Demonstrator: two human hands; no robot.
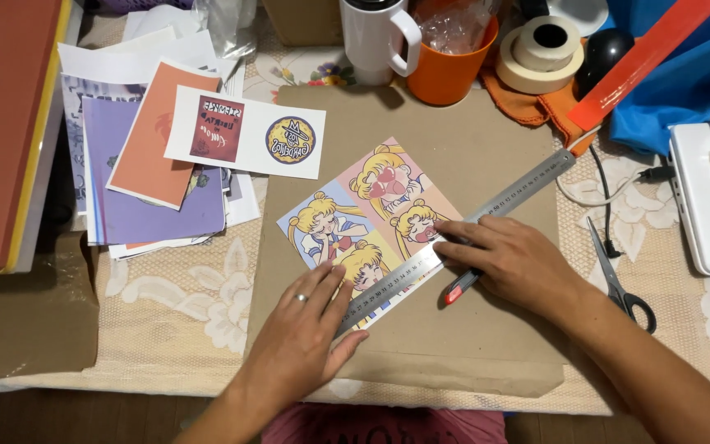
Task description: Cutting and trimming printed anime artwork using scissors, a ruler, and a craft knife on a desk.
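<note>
Your left hand (301, 329) presses flat on a metal ruler (462, 234) across a cartoon print (355, 218); your right hand (511, 263) grips a red-tipped craft knife (459, 289).

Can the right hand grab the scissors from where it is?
Probably yes. The scissors lie just beside the right hand on the table, nothing between them, though that hand now holds a red-tipped cutter against the metal ruler.

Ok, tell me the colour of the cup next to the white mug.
Orange: the cup stands right of the white mug, clearest in the head view.
</note>
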